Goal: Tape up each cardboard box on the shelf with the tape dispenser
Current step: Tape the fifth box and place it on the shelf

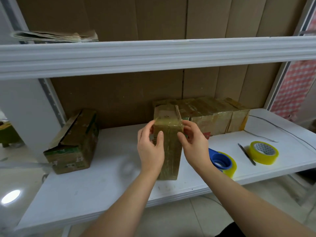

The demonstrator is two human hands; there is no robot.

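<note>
Both hands, left hand (150, 147) and right hand (193, 142), clasp the upright box (168, 134) from opposite sides; the tape dispenser (222, 162) lies nearer the right.

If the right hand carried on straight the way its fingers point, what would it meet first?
The right hand points up and left, at the upright cardboard box it is already touching. The box itself is first in line; the left hand holds the opposite side.

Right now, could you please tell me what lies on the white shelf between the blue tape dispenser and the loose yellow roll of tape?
In the head view, a thin dark pen lies between the blue tape dispenser and the loose yellow tape roll.
</note>
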